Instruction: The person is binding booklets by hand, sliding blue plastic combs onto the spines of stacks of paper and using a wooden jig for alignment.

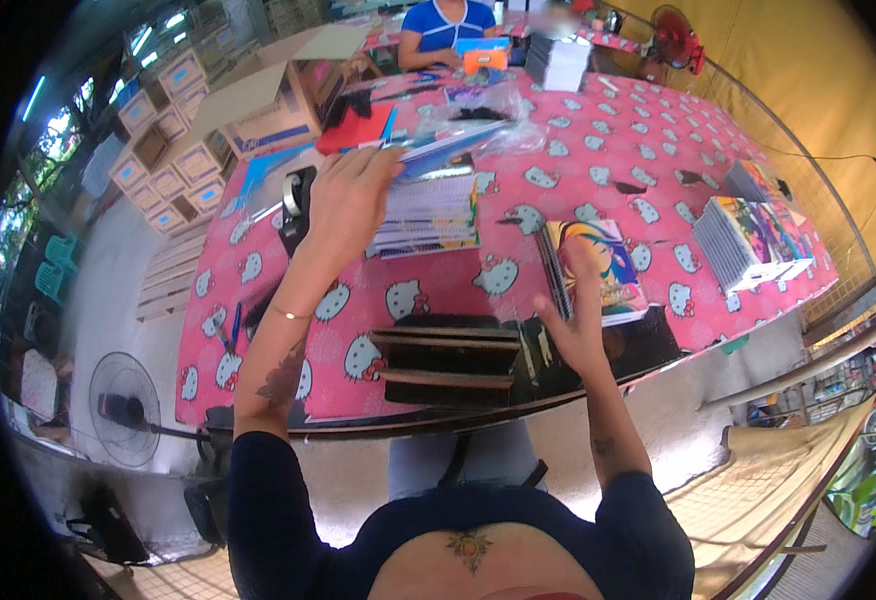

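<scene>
Pink cloth (608, 110) is spread under the work. Risks, as judged, left to right:

- Pens (233, 335), left of frame: laid near the table's left edge, could be knocked off by a forearm sweep.
- Tape dispenser (probably) (296, 205), left of centre: could be bumped, left forearm being just beside it.
- Left hand (356, 190), upper centre-left: fingers closed on the near end of a blue booklet (458, 145); thumb hidden, grip force cannot be told. Booklet is held tilted above the middle stack (426, 220); could be creased or dropped if only an edge is pinched. Top copies below could be pushed askew if brushed.
- Rack (443, 340), lower centre: page corners could be caught on its wooden slats.
- Right hand (580, 310), right of centre: fingers laid over the right stack (620, 260), thumb splayed, nothing clenched. Stack could be skewed by an uneven push.
- Far stack (748, 245), right of frame: copies are leaned, could be slid over if nudged.

Writing: blue labels and print are carried on cartons (173, 185), upper left, too small to be read. Print on the big box (273, 120) can't be made out. Bright cartoon art is seen on the right-hand covers; no title is legible.
</scene>
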`<state>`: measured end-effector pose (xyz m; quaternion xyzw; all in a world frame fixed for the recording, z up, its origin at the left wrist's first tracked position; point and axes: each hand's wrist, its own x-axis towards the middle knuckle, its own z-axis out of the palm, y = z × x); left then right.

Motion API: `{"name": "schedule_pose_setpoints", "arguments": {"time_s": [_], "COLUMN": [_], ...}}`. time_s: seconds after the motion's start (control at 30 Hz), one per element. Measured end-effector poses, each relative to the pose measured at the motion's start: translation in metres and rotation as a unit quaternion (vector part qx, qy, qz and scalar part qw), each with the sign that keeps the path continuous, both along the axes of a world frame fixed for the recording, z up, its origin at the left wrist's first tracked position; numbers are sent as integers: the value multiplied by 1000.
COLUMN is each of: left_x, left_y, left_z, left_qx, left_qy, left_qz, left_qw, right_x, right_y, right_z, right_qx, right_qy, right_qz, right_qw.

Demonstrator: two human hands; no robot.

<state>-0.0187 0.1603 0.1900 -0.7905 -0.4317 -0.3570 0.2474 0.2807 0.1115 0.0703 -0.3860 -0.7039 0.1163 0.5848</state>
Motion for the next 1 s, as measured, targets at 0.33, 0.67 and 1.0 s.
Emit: {"name": "schedule_pose_setpoints", "arguments": {"time_s": [0.33,0.67,1.0], "left_x": [45,32,-6], "left_y": [-73,-108,-162], "left_z": [1,8,-214], "left_qx": [-206,-238,-298], "left_qy": [-8,92,-491], "left_qz": [-204,-99,52], "left_qw": [957,962,817], "right_x": [11,-17,-55], "right_y": [-41,-33,-49], "right_z": [-44,-61,-65], "right_qx": [-271,-305,-247], "right_qy": [183,137,165], "right_qz": [183,214,214], "right_qw": [927,918,930]}}
